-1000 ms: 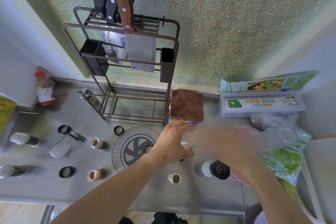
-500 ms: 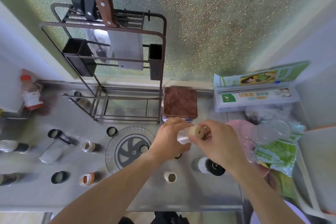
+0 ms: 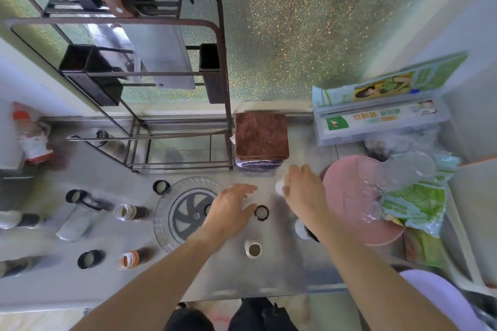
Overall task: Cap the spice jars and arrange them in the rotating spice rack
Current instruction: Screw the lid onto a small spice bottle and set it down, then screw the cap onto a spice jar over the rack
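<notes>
The clear round rotating rack point(image 3: 164, 205) with a dark spoked hub lies flat at the counter's middle. My left hand point(image 3: 231, 209) hovers open over its right edge, fingers spread beside a black ring cap point(image 3: 261, 212). My right hand point(image 3: 301, 189) grips a small white jar point(image 3: 280, 187) just right of that cap. An open upright jar point(image 3: 253, 249) stands near the front edge. A capped dark-topped jar point(image 3: 301, 230) is partly hidden under my right forearm. Uncapped jars point(image 3: 131, 212) point(image 3: 133, 256) lie left of the rack, with loose black caps point(image 3: 161, 186) point(image 3: 90, 259) around them.
A metal knife rack point(image 3: 172, 126) with cleavers stands behind the spice rack. A folded brown cloth point(image 3: 261, 137) lies at the back. A pink plate point(image 3: 347, 196), plastic bags point(image 3: 411, 196) and a wrap box point(image 3: 382, 121) crowd the right. More jars point(image 3: 16, 219) and a red-capped bottle point(image 3: 31, 137) sit at far left.
My two hands were together on the white jar; my left hand has let go and dropped toward the black cap, while my right hand keeps the jar and lowers it to the right.
</notes>
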Available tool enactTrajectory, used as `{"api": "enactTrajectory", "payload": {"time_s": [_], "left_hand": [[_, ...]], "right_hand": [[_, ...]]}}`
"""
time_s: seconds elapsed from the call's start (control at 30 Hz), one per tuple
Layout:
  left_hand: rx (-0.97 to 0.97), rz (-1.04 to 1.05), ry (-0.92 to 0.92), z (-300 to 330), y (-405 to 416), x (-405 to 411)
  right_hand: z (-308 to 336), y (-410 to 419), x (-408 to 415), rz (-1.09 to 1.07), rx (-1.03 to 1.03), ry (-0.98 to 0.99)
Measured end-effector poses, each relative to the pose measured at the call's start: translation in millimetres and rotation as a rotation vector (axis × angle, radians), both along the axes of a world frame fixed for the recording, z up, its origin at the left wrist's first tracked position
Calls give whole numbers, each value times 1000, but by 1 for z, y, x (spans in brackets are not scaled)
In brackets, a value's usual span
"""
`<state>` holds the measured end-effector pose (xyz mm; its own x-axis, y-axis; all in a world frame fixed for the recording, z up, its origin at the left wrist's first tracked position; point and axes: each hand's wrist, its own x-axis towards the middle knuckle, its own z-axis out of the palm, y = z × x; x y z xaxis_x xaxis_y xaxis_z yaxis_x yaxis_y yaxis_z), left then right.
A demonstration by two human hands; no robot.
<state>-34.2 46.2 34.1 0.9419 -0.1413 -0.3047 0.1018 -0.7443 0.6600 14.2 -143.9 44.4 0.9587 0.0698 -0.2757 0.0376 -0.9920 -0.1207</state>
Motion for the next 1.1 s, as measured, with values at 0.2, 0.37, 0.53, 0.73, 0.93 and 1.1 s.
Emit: {"api": "enactTrajectory", "payload": {"time_s": [0.2,0.37,0.53,0.73,0.93,1.1], "left_hand": [[-66,-110,71,4,9,-39],[46,-367,127,-5,11,-64],[196,-444,90,-29,6,-73],[131,-210,60,-26,2,-79],[-100,22,30,6,18,-85],[-197,36,-94,39,23,-85]], "right_hand": [[5,11,-33,98,33,-226],[-29,32,-69,340,59,144],[-53,42,-69,370,-33,257],[-48,40,-79,128,195,133],[37,22,-106,-185,806,19],[90,22,-127,-293,959,6]]}}
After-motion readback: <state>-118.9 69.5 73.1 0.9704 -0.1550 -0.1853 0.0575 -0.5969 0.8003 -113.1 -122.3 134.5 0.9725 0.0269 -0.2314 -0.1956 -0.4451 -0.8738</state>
